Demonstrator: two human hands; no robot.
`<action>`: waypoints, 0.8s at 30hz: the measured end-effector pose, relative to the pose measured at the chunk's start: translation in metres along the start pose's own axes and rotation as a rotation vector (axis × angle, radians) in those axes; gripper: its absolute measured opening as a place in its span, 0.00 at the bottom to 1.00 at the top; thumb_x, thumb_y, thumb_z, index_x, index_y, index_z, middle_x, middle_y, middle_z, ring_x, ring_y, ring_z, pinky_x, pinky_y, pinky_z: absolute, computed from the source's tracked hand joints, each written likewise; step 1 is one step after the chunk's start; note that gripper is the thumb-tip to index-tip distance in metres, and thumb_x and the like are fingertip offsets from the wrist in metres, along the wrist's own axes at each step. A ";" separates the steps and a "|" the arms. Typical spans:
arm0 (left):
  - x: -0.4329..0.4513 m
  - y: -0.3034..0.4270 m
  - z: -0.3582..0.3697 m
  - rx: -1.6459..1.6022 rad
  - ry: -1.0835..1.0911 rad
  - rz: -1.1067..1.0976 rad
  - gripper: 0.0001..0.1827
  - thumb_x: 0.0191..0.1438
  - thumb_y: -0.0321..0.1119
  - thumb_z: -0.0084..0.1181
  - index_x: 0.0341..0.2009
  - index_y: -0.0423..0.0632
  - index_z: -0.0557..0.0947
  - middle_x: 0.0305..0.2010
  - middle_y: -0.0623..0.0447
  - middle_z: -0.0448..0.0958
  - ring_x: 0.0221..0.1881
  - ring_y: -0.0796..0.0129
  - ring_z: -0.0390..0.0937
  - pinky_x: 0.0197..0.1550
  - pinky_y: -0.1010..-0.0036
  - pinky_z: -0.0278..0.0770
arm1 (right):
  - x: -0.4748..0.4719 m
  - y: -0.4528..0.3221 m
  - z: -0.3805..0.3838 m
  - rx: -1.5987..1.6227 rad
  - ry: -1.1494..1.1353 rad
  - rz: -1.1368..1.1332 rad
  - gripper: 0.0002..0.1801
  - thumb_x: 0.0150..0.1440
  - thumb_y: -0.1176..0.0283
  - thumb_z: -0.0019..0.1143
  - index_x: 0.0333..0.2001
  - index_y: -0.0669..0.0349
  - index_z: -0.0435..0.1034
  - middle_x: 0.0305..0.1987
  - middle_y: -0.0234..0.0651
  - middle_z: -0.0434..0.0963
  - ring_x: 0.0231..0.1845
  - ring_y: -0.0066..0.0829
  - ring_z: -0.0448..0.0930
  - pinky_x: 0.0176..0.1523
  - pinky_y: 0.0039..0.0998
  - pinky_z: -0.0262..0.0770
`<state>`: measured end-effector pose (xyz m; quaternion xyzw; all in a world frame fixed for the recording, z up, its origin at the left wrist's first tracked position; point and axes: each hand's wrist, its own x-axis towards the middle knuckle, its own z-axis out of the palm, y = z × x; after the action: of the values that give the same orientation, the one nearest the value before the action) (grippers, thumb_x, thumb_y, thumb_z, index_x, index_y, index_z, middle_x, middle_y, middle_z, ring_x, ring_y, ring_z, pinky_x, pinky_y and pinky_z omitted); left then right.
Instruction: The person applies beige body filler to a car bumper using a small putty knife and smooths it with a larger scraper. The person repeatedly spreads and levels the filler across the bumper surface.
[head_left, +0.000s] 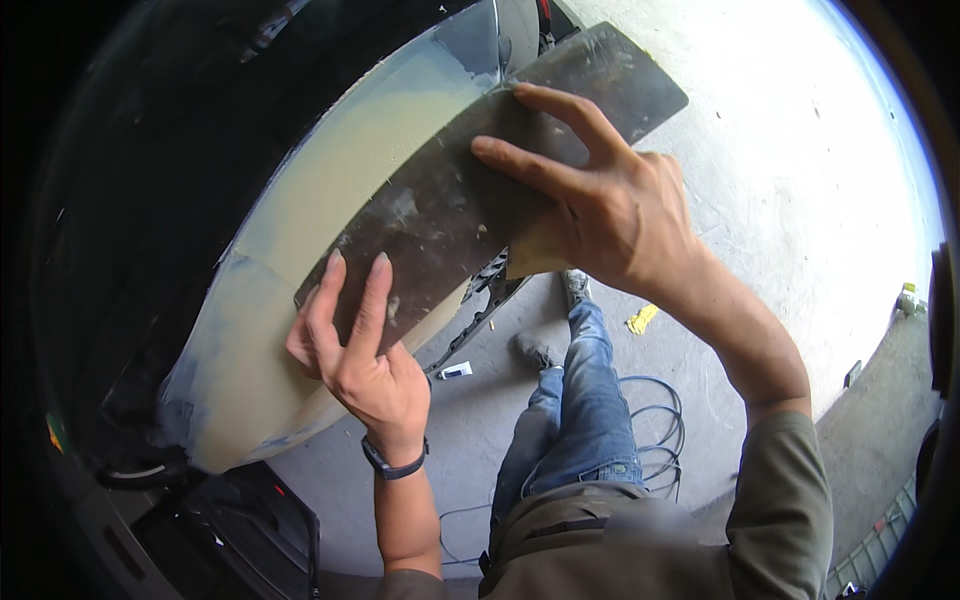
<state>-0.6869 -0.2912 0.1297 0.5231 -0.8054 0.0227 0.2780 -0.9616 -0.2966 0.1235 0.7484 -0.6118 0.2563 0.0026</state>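
Note:
A long dark flat board (442, 217), scuffed and flecked with pale marks, lies aslant against a curved car body panel (330, 172) coated in yellowish filler. My left hand (375, 360), with a dark band on the wrist, holds the board's lower left end with fingers spread over its face. Higher up, my right hand (615, 187) grips the board's lower edge, two fingers stretched across it. The upper right end of the board sticks out past the panel. Both thumbs are largely hidden.
A dark car body fills the left side. Below lie a small white tube (455, 370), a crumpled yellow scrap (642, 319) and a coiled hose (679, 427) on the concrete floor (720, 360). A black car part (247, 525) stands at the lower left.

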 end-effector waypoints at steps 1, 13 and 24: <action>-0.009 0.000 0.005 -0.001 0.021 0.009 0.30 0.57 0.19 0.57 0.59 0.65 0.91 0.69 0.51 0.79 0.61 0.50 0.71 0.66 0.58 0.65 | -0.009 0.002 0.005 0.012 0.009 -0.003 0.33 0.60 0.67 0.69 0.69 0.28 0.75 0.75 0.41 0.71 0.39 0.35 0.90 0.28 0.29 0.87; -0.093 0.014 0.045 0.171 0.119 0.088 0.17 0.66 0.32 0.60 0.55 0.64 0.93 0.67 0.51 0.81 0.62 0.49 0.68 0.65 0.56 0.59 | -0.088 0.022 0.072 0.110 0.266 -0.113 0.46 0.45 0.75 0.71 0.70 0.27 0.75 0.77 0.49 0.69 0.42 0.27 0.90 0.22 0.23 0.77; 0.048 -0.002 -0.046 0.194 -0.088 -0.034 0.22 0.64 0.30 0.57 0.60 0.63 0.89 0.67 0.57 0.80 0.67 0.51 0.70 0.70 0.53 0.63 | 0.044 -0.009 -0.008 -0.067 0.079 -0.046 0.38 0.54 0.57 0.78 0.69 0.25 0.74 0.74 0.40 0.72 0.52 0.40 0.89 0.38 0.33 0.90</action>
<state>-0.6796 -0.3170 0.1907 0.5615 -0.8019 0.0728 0.1909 -0.9513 -0.3322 0.1497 0.7511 -0.6020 0.2648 0.0577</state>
